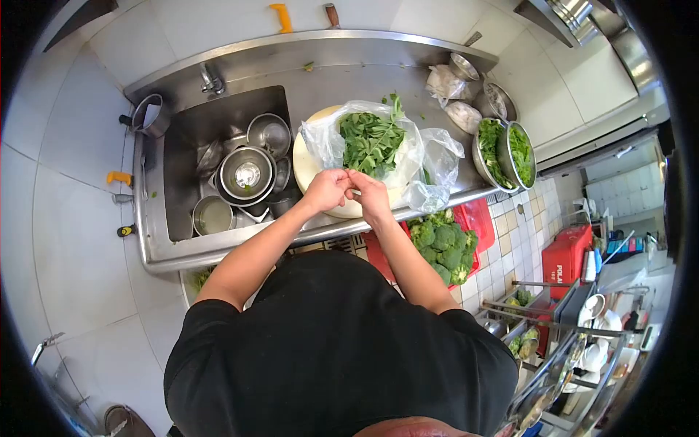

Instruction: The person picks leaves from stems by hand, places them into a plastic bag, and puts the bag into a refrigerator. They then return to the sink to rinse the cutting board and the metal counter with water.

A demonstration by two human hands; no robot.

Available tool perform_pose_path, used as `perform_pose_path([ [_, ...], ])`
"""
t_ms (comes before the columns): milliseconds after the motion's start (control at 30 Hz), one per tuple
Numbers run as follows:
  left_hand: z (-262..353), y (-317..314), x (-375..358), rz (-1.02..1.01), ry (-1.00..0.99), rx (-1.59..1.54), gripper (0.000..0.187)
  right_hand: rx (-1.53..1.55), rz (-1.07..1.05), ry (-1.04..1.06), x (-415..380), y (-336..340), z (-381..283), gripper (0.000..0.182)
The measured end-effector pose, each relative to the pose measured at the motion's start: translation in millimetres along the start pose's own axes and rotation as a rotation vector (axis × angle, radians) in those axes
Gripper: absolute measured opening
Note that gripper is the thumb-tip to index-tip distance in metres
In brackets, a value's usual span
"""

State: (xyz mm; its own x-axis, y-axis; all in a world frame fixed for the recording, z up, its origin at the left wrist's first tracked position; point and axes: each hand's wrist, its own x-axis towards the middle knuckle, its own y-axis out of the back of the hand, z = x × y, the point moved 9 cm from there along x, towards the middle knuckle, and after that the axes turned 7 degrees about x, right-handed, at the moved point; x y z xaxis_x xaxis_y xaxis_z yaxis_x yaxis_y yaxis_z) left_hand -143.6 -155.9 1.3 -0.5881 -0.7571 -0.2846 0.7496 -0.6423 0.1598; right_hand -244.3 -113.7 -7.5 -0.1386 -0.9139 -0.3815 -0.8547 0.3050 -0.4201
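Both hands meet over the near side of a round, cream-coloured board [304,171]. My left hand [328,191] is closed, its fingertips pinched together. Close against it, my right hand [370,197] is pinched too. What lies between the fingertips is too small to make out. Just beyond the hands, a pile of green leafy sprigs [371,138] rests on an opened clear plastic bag [320,140] on the board. Another crumpled clear bag [442,156] lies at the board's right side.
Left of the board, a sink [182,171] holds several metal bowls [247,173]. Two bowls of greens [518,154] stand at the counter's right end. Below the counter edge, broccoli [445,244] fills a red crate [477,218]. A metal rack [582,328] stands at lower right.
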Motion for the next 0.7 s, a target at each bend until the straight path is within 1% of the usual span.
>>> perform_pose_path([
  [33, 0.2, 0.0, -1.9, 0.015, 0.001, -0.005, 0.020, -0.013, -0.025, -0.027, 4.6, -0.6, 3.3, 0.029],
  [67, 0.4, 1.1, -3.7, 0.030, 0.001, -0.010, 0.019, 0.041, 0.025, -0.035, 9.1, 4.0, 6.2, 0.026],
  [133, -12.7, -1.2, -6.5, 0.021, 0.066, 0.004, 0.019, 0.149, 0.130, -0.053, 13.4, 8.9, 9.5, 0.020],
  [167, -21.6, -3.5, -8.5, 0.017, 0.099, 0.008, 0.019, 0.220, 0.103, -0.073, 28.9, 21.4, 16.9, 0.021],
  [200, -28.4, -4.0, -12.3, 0.030, 0.054, 0.099, 0.019, 0.229, 0.110, -0.092, 40.6, 33.7, 16.5, 0.020],
  [233, -35.0, -4.0, -19.9, 0.029, 0.078, 0.064, 0.019, 0.239, 0.117, -0.110, 47.7, 39.8, 11.6, 0.019],
  [300, -47.7, -2.0, -35.4, 0.023, 0.123, 0.000, 0.019, 0.213, 0.177, -0.110, 54.4, 50.6, 1.3, 0.020],
  [333, -47.0, 3.9, -45.6, 0.035, 0.131, 0.066, 0.019, 0.205, 0.210, -0.108, 57.1, 54.0, -3.1, 0.021],
  [433, -48.7, 19.8, -77.6, 0.090, 0.116, 0.128, 0.019, 0.183, 0.199, -0.133, 69.2, 56.1, -5.2, 0.020],
  [467, -57.1, 23.7, -87.0, 0.095, 0.140, 0.121, 0.019, 0.188, 0.170, -0.143, 76.2, 55.9, -3.2, 0.020],
  [533, -77.0, 33.7, -108.0, 0.109, 0.194, 0.103, 0.020, 0.188, 0.179, -0.145, 83.8, 53.6, -3.3, 0.020],
  [633, -110.0, 51.9, -143.4, 0.149, 0.210, 0.105, 0.020, 0.186, 0.182, -0.137, 96.1, 49.6, -3.8, 0.021],
  [700, -122.8, 69.2, -175.6, 0.161, 0.209, 0.173, 0.021, 0.167, 0.176, -0.126, 102.7, 48.4, -6.3, 0.022],
])
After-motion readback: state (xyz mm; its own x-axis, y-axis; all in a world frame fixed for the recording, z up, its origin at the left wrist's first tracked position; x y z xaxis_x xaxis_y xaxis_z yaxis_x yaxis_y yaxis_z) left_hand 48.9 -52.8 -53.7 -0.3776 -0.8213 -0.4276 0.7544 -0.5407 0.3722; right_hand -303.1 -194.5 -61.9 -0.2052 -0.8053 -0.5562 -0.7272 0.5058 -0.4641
